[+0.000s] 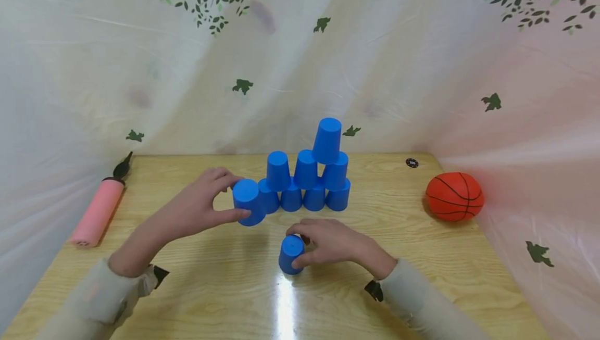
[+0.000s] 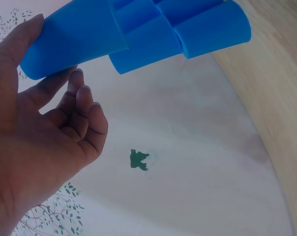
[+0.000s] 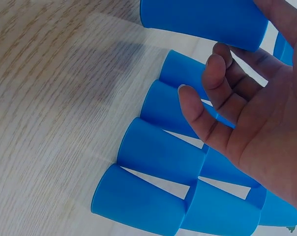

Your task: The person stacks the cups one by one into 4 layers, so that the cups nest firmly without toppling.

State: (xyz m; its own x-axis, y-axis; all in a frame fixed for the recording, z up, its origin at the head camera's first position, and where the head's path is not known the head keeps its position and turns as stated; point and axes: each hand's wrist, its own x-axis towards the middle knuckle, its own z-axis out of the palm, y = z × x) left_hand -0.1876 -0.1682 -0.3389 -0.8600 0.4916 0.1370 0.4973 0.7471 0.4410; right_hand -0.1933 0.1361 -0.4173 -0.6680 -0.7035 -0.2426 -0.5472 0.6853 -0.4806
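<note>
A stack of upside-down blue cups stands mid-table: a bottom row of several cups (image 1: 291, 197), three cups above it (image 1: 277, 171), and one top cup (image 1: 327, 140) over the right-hand pair. At the row's left end my left hand (image 1: 194, 207) grips a blue cup (image 1: 248, 203) between thumb and index finger; its other fingers show curled in the left wrist view. Nearer me, my right hand (image 1: 335, 243) pinches another upside-down blue cup (image 1: 291, 255) by its sides. Whether either held cup touches the table, I cannot tell.
A pink hand pump (image 1: 99, 212) with a black nozzle lies at the table's left. On the right sit a small red basketball (image 1: 454, 197) and a black round chip (image 1: 412, 163). A leaf-patterned curtain (image 1: 290, 59) closes off the back and sides.
</note>
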